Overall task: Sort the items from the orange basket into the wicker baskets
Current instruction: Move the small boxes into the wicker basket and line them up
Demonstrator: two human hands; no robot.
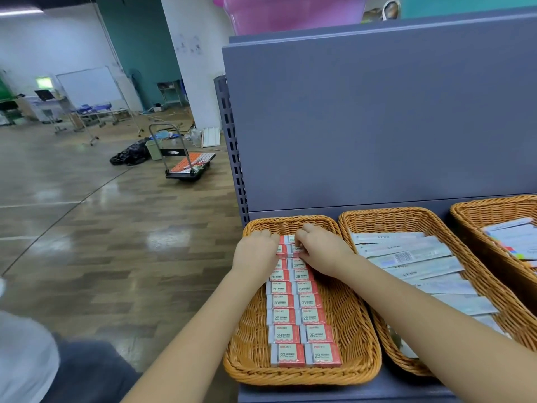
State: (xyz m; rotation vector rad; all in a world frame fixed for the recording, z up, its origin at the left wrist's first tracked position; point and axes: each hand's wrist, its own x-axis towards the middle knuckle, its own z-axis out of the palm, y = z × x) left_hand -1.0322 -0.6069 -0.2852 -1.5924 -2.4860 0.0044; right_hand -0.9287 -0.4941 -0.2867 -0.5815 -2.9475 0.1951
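Note:
A wicker basket [351, 330] on the grey shelf holds two neat rows of red-and-white 2B eraser boxes [299, 318]. Both my hands are at the far end of these rows. My left hand [255, 254] lies on the left row with its fingers bent down over the far boxes. My right hand [319, 245] pinches a box at the far end of the right row. The fingertips are hidden behind the knuckles. The orange basket is not in view.
A second wicker basket [476, 274] to the right holds long pale packets [418, 263]. A third basket [494, 210] with coloured packets is at the far right. The grey shelf back panel [377, 126] rises behind. A trolley [186, 164] stands on the floor to the left.

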